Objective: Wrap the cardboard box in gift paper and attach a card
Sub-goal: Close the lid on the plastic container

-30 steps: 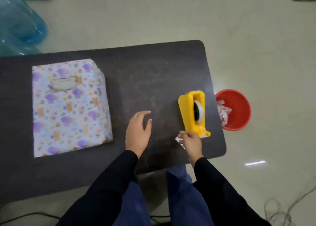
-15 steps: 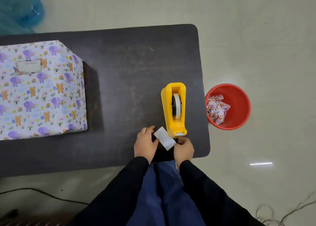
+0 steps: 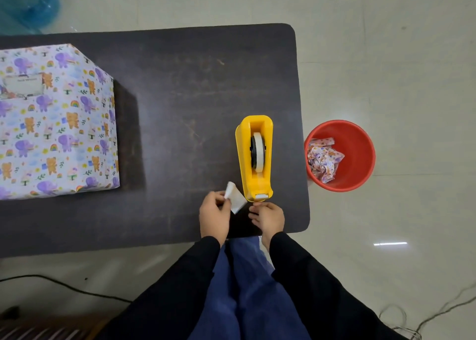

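Left hand grip pinches white tape strip just left of yellow plastic tape dispenser; right hand at dispenser's near end, grip unclear.

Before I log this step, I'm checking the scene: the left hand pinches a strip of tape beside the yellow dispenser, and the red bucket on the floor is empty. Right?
Not quite: the head view shows the red bucket holds crumpled gift paper scraps, so it is not empty. The left hand does pinch a strip of tape beside the yellow dispenser.
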